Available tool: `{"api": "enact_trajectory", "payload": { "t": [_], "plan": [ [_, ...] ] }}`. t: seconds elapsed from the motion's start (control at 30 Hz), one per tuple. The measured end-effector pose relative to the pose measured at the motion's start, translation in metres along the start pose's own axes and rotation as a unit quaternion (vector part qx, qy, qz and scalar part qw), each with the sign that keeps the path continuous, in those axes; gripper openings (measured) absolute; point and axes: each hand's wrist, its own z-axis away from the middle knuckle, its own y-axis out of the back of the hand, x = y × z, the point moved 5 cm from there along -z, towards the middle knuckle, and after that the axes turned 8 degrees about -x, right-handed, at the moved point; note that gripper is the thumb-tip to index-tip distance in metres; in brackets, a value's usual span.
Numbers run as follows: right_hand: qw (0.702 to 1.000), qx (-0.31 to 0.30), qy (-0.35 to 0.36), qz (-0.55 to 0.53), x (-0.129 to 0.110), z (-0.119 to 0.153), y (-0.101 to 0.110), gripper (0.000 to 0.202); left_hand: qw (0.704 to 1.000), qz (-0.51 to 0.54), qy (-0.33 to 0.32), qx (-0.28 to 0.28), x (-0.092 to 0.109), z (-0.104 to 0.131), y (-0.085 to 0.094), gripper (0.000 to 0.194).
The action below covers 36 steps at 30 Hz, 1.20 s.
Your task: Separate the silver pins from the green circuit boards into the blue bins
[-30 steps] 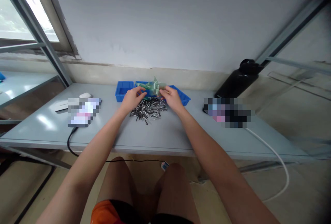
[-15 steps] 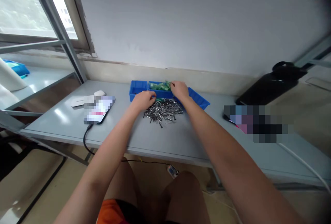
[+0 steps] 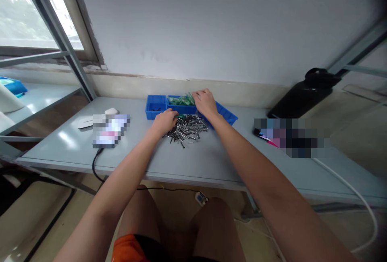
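My left hand (image 3: 165, 121) rests at the left edge of a heap of loose screws (image 3: 189, 129), fingers curled together. A small green piece (image 3: 181, 116) shows just beside its fingertips; whether they hold anything is hidden. At the back, my right hand (image 3: 206, 102) is over the right end of a blue bin (image 3: 184, 109) filled with green plastic packets (image 3: 181, 100). Its fingers bend down and close on a green packet (image 3: 191, 97) that stands up from the others. Left of it, another blue bin (image 3: 151, 113) has a few dark screws inside.
A blue tray (image 3: 226, 116) lies angled behind my right wrist. To the left are a phone (image 3: 111, 131) on a cable and a white mouse-like object (image 3: 111, 111). A black bottle (image 3: 302, 94) leans at the right, near a blurred-out device (image 3: 272, 133). The wall bounds the table's back.
The view has shifted slightly, moving the table things left in the picture. My right hand has risen a little over the packets. My left hand stays by the screws.
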Motion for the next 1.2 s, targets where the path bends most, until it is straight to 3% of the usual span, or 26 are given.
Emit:
{"api": "enact_trajectory", "payload": {
  "t": [0.07, 0.17, 0.3, 0.43, 0.67, 0.73, 0.8, 0.93, 1.03, 1.2],
  "plan": [
    [0.998, 0.060, 0.017, -0.034, -0.002, 0.014, 0.012, 0.035, 1.000, -0.006, -0.006, 0.013, 0.002, -0.001, -0.001, 0.034],
    [0.994, 0.049, 0.071, -0.065, -0.006, 0.040, 0.019, 0.025, 1.000, -0.012, -0.008, 0.024, -0.001, -0.005, -0.001, 0.038],
    [0.994, 0.009, 0.065, -0.091, -0.004, 0.064, 0.022, 0.023, 0.999, -0.020, -0.029, -0.008, -0.004, -0.010, -0.005, 0.040],
    [0.991, 0.000, 0.063, -0.119, -0.007, 0.067, 0.023, 0.022, 0.999, -0.030, -0.011, -0.039, -0.009, -0.009, -0.009, 0.043],
    [0.986, -0.054, 0.112, -0.114, -0.025, 0.068, 0.010, 0.023, 0.999, -0.016, -0.021, -0.035, -0.010, -0.004, -0.006, 0.032],
    [0.985, -0.068, 0.114, -0.108, -0.026, 0.068, 0.007, 0.023, 1.000, -0.018, -0.014, -0.011, -0.008, -0.004, -0.001, 0.026],
    [0.985, -0.074, 0.114, -0.111, -0.024, 0.068, 0.005, 0.023, 0.999, -0.005, -0.010, 0.047, -0.005, -0.002, 0.007, 0.025],
    [0.982, -0.064, 0.114, -0.135, -0.019, 0.067, 0.004, 0.025, 0.979, 0.110, -0.024, 0.168, 0.000, 0.003, 0.024, 0.025],
    [0.980, -0.063, 0.111, -0.154, -0.020, 0.068, 0.003, 0.031, 0.965, 0.181, -0.056, 0.180, 0.003, 0.003, 0.027, 0.023],
    [0.971, -0.086, 0.106, -0.194, -0.025, 0.069, 0.004, 0.022, 0.957, 0.209, -0.099, 0.178, 0.009, 0.003, 0.027, 0.020]
  ]
}}
